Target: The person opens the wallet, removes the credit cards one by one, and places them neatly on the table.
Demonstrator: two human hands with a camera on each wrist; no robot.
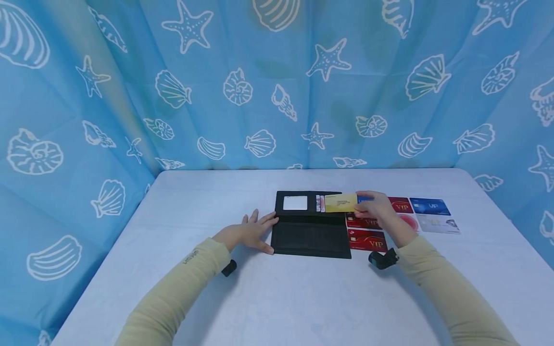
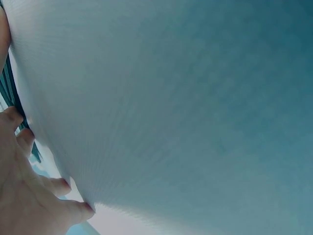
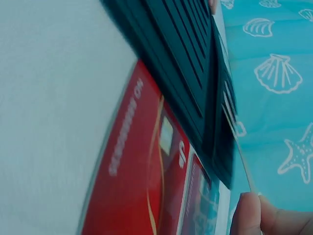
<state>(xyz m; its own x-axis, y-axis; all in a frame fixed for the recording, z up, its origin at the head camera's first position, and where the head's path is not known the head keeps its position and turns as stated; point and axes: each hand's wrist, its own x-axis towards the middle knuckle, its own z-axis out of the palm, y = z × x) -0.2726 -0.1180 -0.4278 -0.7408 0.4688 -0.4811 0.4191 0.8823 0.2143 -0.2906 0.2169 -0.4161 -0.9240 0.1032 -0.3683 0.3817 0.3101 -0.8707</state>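
A black wallet [image 1: 311, 239] lies unfolded on the table, its upper panel showing a white window and its lower panel several slots. My right hand [image 1: 375, 211] pinches a gold card [image 1: 339, 203] by its right end. The card's left part overlaps the upper panel, beside the edges of other cards [image 1: 320, 203] tucked there. Seen from the right wrist, thumb and finger grip the card [image 3: 243, 159] almost edge-on. My left hand [image 1: 254, 233], fingers spread, touches the wallet's left edge. In the left wrist view, the left hand's [image 2: 34, 191] fingers reach past the wallet's dark edge.
Red VIP cards [image 1: 368, 240] lie right of the wallet, close to its edge. Farther right are a blue card [image 1: 430, 206] and a silver card [image 1: 439, 224], with more cards partly behind the right hand. A blue shell-patterned curtain [image 1: 259, 86] hangs behind the white table [image 1: 281, 302].
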